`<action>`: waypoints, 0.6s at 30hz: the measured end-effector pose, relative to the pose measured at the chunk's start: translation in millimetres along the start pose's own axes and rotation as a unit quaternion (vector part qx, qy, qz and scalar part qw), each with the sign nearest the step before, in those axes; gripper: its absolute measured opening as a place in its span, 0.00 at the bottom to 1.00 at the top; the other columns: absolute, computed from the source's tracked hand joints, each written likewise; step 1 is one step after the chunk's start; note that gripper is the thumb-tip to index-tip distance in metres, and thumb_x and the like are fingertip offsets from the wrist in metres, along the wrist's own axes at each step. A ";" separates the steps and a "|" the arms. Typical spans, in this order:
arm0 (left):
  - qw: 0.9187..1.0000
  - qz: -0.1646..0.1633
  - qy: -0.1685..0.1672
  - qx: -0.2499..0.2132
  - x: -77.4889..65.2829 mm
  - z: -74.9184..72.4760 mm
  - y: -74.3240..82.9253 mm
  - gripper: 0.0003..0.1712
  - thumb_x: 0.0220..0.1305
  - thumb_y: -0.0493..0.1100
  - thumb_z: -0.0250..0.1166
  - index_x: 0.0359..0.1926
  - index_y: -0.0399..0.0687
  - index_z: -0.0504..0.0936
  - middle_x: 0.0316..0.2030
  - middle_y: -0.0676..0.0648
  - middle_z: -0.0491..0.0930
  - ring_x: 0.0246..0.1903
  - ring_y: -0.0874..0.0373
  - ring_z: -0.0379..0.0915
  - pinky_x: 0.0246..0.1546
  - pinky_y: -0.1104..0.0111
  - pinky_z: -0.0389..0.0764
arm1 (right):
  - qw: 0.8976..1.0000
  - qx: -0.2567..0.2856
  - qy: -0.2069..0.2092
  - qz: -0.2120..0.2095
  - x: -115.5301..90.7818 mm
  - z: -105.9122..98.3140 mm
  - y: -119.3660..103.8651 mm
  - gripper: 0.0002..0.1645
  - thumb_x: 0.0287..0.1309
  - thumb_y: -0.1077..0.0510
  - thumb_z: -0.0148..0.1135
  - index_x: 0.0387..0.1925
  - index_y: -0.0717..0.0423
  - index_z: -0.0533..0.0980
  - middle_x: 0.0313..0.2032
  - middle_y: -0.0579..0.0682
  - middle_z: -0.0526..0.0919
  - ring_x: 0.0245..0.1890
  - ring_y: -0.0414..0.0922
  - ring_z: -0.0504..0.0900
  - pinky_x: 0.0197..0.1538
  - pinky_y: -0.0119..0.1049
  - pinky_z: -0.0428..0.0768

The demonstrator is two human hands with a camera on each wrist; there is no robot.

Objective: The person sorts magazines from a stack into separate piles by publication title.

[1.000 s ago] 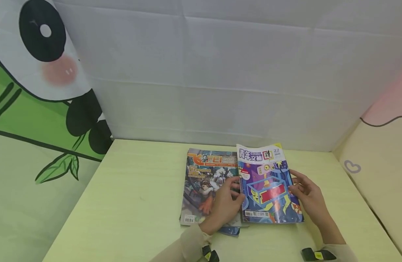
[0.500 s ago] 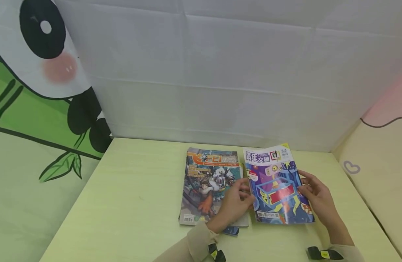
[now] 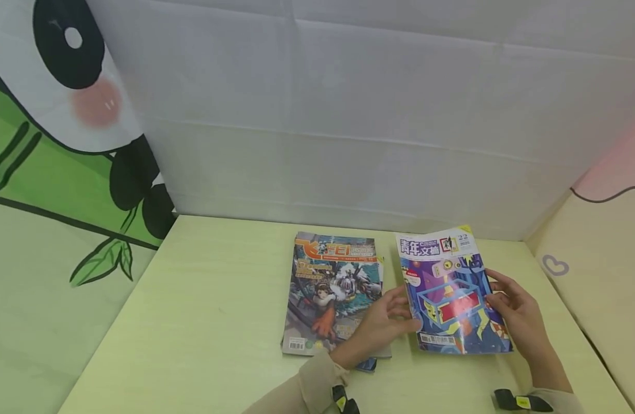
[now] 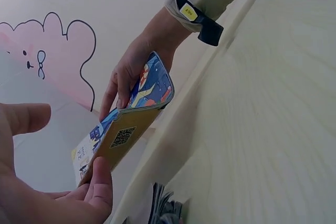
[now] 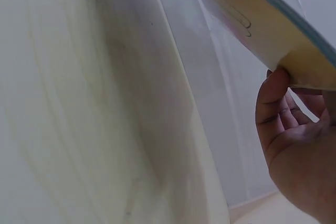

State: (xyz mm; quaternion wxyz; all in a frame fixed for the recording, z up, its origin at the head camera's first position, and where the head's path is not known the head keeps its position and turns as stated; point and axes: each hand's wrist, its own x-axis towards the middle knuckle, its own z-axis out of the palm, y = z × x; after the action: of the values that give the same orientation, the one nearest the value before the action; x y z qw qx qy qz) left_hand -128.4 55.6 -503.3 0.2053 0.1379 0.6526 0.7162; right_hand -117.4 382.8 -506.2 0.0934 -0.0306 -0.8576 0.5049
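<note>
In the head view a purple-blue magazine [image 3: 452, 299] is held tilted above the table's right part. My right hand [image 3: 519, 313] pinches its right edge; in the right wrist view fingers [image 5: 275, 90] press the yellowish back cover. My left hand [image 3: 382, 328] is at the magazine's left edge. In the left wrist view its fingertips touch the edge by the back cover [image 4: 123, 137], while another digit stands apart from it. Left of it, a magazine with an orange title [image 3: 330, 293] lies on a small stack, partly behind my left forearm.
The pale yellow table [image 3: 209, 299] meets a white cloth wall [image 3: 348, 115] at the back. Cartoon panels stand on the left [image 3: 105, 201] and right [image 3: 607, 259]. A blue corner of another magazine [image 3: 367, 365] sticks out under the stack.
Both hands have shifted right together with the purple-blue magazine, away from the stack. More of the stack's right side shows now. The stack itself has stayed put.
</note>
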 end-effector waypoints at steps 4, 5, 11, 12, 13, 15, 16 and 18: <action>0.999 -0.005 -0.024 -0.029 -0.9 3.1 -1.2 0.43 0.72 0.39 0.71 0.83 0.43 0.67 0.73 0.41 0.78 0.62 0.54 0.81 0.64 0.61 0.83 | 0.999 0.043 0.001 0.000 0.6 -5.1 8.2 0.31 0.82 0.67 0.60 0.81 0.52 0.73 0.49 0.29 0.80 0.41 0.30 0.83 0.39 0.22 0.85; 0.999 -0.007 -0.029 -0.039 -1.0 3.9 -1.6 0.42 0.73 0.39 0.70 0.83 0.42 0.66 0.74 0.40 0.77 0.64 0.52 0.80 0.66 0.59 0.82 | 0.998 0.058 0.001 0.001 0.8 -5.9 10.5 0.31 0.82 0.67 0.60 0.80 0.52 0.73 0.49 0.30 0.81 0.41 0.30 0.83 0.37 0.23 0.85; 0.998 -0.019 -0.044 -0.029 -1.3 7.5 -8.1 0.43 0.73 0.42 0.68 0.84 0.42 0.65 0.78 0.40 0.71 0.72 0.45 0.76 0.73 0.47 0.77 | 0.992 0.122 -0.001 0.013 0.5 -7.0 23.7 0.30 0.81 0.69 0.59 0.78 0.51 0.76 0.48 0.35 0.82 0.39 0.32 0.85 0.33 0.26 0.86; 0.998 -0.021 -0.047 -0.027 -0.9 8.0 -9.6 0.44 0.73 0.43 0.68 0.85 0.42 0.64 0.78 0.40 0.71 0.72 0.44 0.75 0.73 0.46 0.77 | 0.992 0.122 -0.001 0.015 0.3 -6.9 25.2 0.30 0.82 0.68 0.59 0.78 0.51 0.76 0.48 0.35 0.82 0.39 0.32 0.85 0.33 0.26 0.86; 0.998 -0.022 -0.050 -0.030 -0.4 8.6 -10.8 0.44 0.72 0.42 0.69 0.85 0.43 0.64 0.79 0.40 0.70 0.73 0.43 0.75 0.74 0.46 0.76 | 0.993 0.119 -0.001 0.015 0.1 -6.9 26.4 0.30 0.82 0.68 0.60 0.78 0.51 0.76 0.48 0.35 0.81 0.39 0.32 0.85 0.33 0.26 0.86; 0.997 -0.024 -0.060 -0.037 0.4 8.7 -13.0 0.46 0.71 0.42 0.69 0.86 0.44 0.63 0.79 0.39 0.70 0.74 0.42 0.73 0.75 0.45 0.74 | 0.994 0.111 -0.003 0.017 -0.1 -7.0 27.9 0.29 0.82 0.66 0.60 0.79 0.52 0.75 0.48 0.35 0.81 0.38 0.32 0.85 0.32 0.26 0.86; 0.996 -0.023 -0.068 -0.043 0.9 8.7 -14.0 0.46 0.71 0.42 0.68 0.86 0.44 0.62 0.80 0.38 0.69 0.75 0.41 0.72 0.76 0.45 0.73 | 0.995 0.102 -0.005 0.018 -0.1 -7.1 28.6 0.29 0.83 0.66 0.59 0.79 0.52 0.75 0.49 0.35 0.81 0.37 0.32 0.85 0.33 0.26 0.86; 0.995 -0.022 -0.088 -0.045 1.4 7.8 -14.3 0.47 0.72 0.43 0.67 0.88 0.45 0.59 0.81 0.37 0.67 0.77 0.40 0.70 0.77 0.46 0.72 | 0.997 0.079 -0.007 0.015 -0.2 -7.2 29.1 0.29 0.83 0.65 0.59 0.80 0.53 0.74 0.49 0.34 0.80 0.36 0.32 0.84 0.33 0.26 0.86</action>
State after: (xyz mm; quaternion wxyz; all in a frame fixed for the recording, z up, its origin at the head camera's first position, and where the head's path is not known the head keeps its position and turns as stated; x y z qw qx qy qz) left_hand -124.4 64.0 -516.7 0.2841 0.1767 0.6019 0.7251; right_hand -117.0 403.2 -528.2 0.0820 -0.0330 -0.8151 0.5725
